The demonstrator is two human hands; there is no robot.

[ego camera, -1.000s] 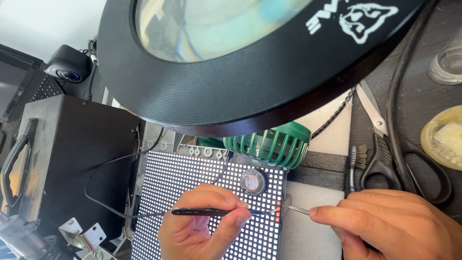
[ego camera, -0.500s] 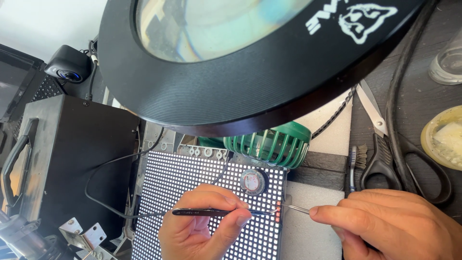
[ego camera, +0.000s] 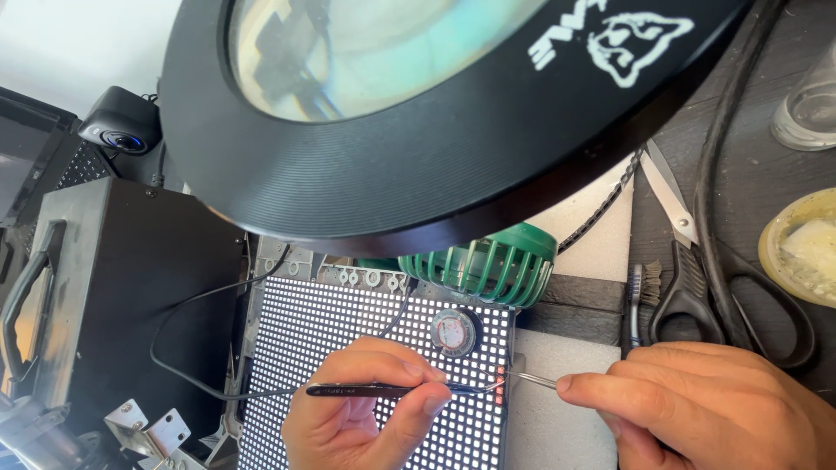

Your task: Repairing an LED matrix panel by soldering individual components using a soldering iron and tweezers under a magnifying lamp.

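Tweezers [ego camera: 383,391] pinched in left hand [ego camera: 366,409], tips at LED panel [ego camera: 366,331] edge; right hand [ego camera: 705,409] grips thin probe [ego camera: 533,379] (converging for precision).

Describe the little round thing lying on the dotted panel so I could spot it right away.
Start at the big black magnifier lamp overhead, then drop to the green fan beneath its rim. Just below the fan, on the white-dotted panel, sits a small round spool above the left hand. It is the only disc on the grid, dark-rimmed with a pale centre.
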